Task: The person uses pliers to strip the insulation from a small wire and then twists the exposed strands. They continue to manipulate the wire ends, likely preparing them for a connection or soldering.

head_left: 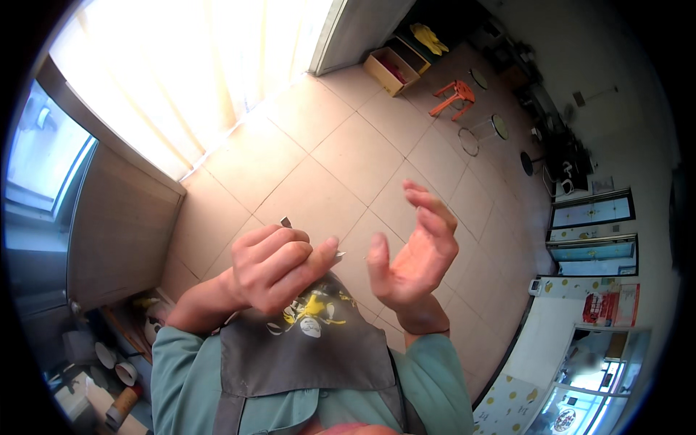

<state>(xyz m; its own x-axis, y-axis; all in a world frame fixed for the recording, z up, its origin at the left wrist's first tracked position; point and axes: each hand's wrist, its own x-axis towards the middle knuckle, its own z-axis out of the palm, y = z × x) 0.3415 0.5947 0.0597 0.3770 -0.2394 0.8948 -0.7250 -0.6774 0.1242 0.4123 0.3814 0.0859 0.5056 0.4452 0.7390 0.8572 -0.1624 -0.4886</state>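
1. Left hand [272, 264]: closed tightly, fingers curled, gripping a slim metallic piece [286, 222]. One grey end protrudes beyond the knuckles; a pale tip [340, 254] shows at the thumb side. Whether both belong to one piece cannot be confirmed, as the grip hides the middle.
2. Right hand [417, 264]: spread wide, thumb well apart from the fingers, nothing seen in it. It is raised just beside the left hand, not touching it.
3. Location of piece: within the left grip, above the edge of the grey apron [290, 362], with the tiled floor [297, 196] beyond.
4. Done: the piece is in hand. Any result of its use is too small to make out, so none is recorded as complete.
5. Outstanding: the piece is not set down and the hands are apart. In this inspector's judgement, the handling is unfinished; how much is left cannot be determined.
6. Surroundings: an orange stool [460, 92] and a cardboard box [388, 72] stand well apart from both hands.
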